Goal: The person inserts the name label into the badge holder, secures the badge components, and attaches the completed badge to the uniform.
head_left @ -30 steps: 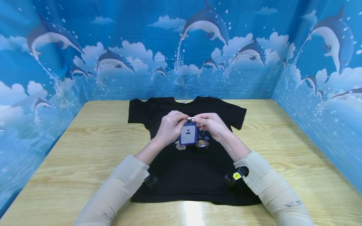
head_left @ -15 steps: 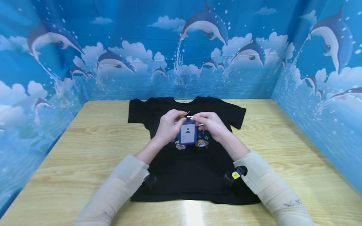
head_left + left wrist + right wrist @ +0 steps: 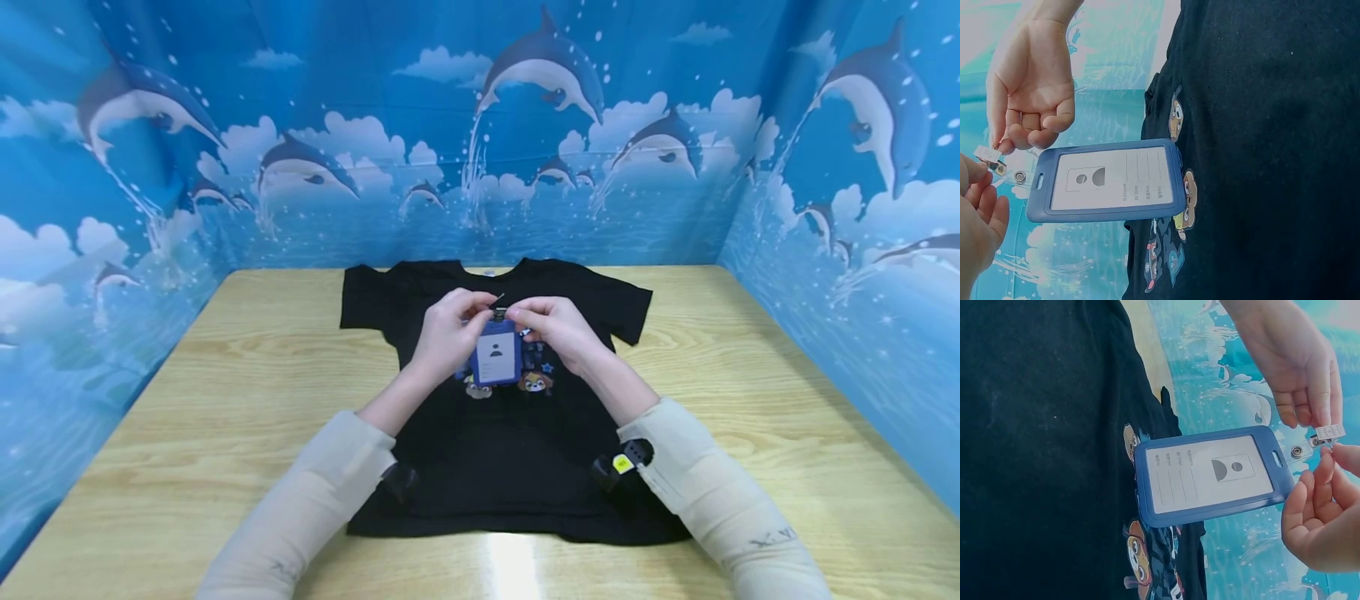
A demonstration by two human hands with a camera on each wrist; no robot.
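A blue ID badge holder (image 3: pixel 496 357), with a white card printed with a figure, hangs from a small metal clip (image 3: pixel 1330 432) by a clear snap strap (image 3: pixel 1020 177). My left hand (image 3: pixel 452 330) pinches at the clip, and a thin metal pin (image 3: pixel 499 297) sticks out by its fingertips. My right hand (image 3: pixel 558 327) pinches the clip from the other side with thumb and forefinger. In the wrist views the fingertips of both hands meet at the clip and partly cover it. Below and behind the badge lies a black T-shirt (image 3: pixel 502 467) with cartoon dog prints.
The shirt is spread flat on a light wood table (image 3: pixel 255 400), collar toward the back. A blue curtain (image 3: pixel 420 217) with dolphins surrounds the table at the back and sides. Black wrist devices sit near both beige sleeves (image 3: pixel 315 492).
A thin pin now stands out at my left fingertips. The clip has turned and is more covered by my right fingers. The badge has shifted slightly left; the shirt stays put.
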